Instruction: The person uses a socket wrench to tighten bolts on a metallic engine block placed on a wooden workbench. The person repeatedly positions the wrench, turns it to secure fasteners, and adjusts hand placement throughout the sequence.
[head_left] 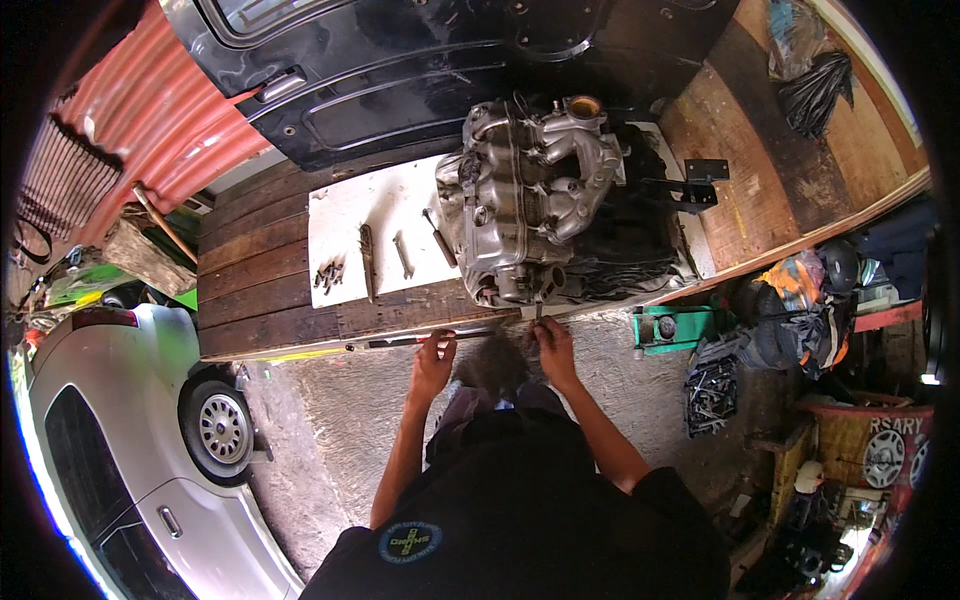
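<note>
A grey metal engine (510, 190) with a cast intake manifold (590, 175) rests on the workbench before me. My left hand (432, 362) is closed at the bench's front edge, its fingers curled by a thin dark rod (395, 341); whether it grips the rod is unclear. Just below the engine's near end, my right hand (555, 352) pinches a thin metal piece (540, 311), its exact kind too small to tell. On a white board (335, 215) left of the engine lie a wrench (403, 256), a dark long tool (367, 262), a dark-handled tool (440, 243) and several bolts (328, 276).
A dark vehicle panel (400, 90) stands behind the wooden bench (255, 265). To the right are a black bracket (695, 185), a green floor jack (675, 328) and a tray of sockets and tools (711, 390). A silver car (150, 400) is parked at left.
</note>
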